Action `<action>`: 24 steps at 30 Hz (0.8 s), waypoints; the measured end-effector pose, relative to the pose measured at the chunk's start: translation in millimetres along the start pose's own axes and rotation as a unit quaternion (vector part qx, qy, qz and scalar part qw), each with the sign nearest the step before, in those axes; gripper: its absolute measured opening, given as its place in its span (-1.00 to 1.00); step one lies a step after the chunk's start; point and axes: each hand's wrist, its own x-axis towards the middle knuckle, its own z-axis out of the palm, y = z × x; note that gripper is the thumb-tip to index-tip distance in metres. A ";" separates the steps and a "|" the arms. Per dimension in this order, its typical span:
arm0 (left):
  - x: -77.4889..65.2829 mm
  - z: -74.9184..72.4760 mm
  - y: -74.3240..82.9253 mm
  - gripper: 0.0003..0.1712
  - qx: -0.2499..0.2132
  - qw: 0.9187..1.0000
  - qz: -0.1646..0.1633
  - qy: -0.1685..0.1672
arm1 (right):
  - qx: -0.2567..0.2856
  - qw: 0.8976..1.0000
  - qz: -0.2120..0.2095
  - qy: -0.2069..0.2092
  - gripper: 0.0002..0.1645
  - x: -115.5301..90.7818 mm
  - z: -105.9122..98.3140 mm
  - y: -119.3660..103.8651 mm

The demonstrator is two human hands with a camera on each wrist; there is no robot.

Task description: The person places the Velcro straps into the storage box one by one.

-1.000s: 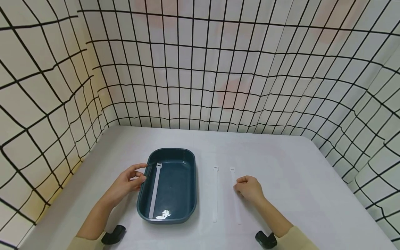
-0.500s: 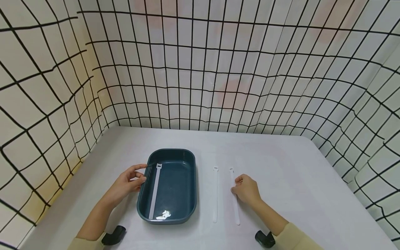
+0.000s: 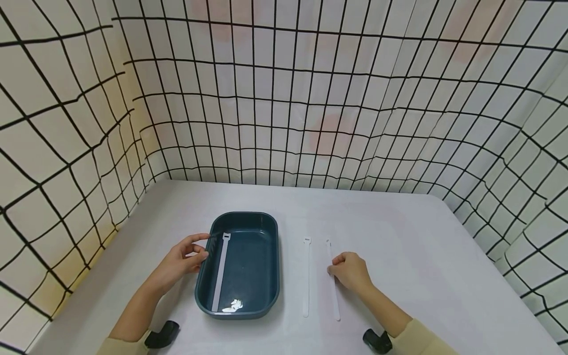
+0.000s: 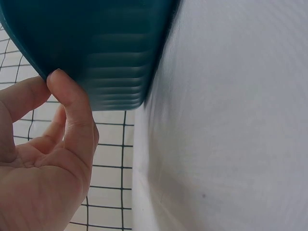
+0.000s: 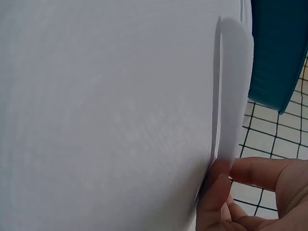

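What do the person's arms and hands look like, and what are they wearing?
The left hand and right hand are bare, with no gloves. The left sleeve and right sleeve are plain pale beige, stopping well short of the hands. A black, bent, rounded piece shows beside each cuff.

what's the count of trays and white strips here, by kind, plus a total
Blue tray: 1
White strips: 3 (one in the tray, one lying on the table, one pinched by the right hand)
Total: 4
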 end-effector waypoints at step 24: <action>0.2 -0.3 -1.1 -0.35 0.000 1.000 -0.001 -0.001 | 0.180 0.981 0.046 -0.050 -0.79 -3.4 -2.5 -12.2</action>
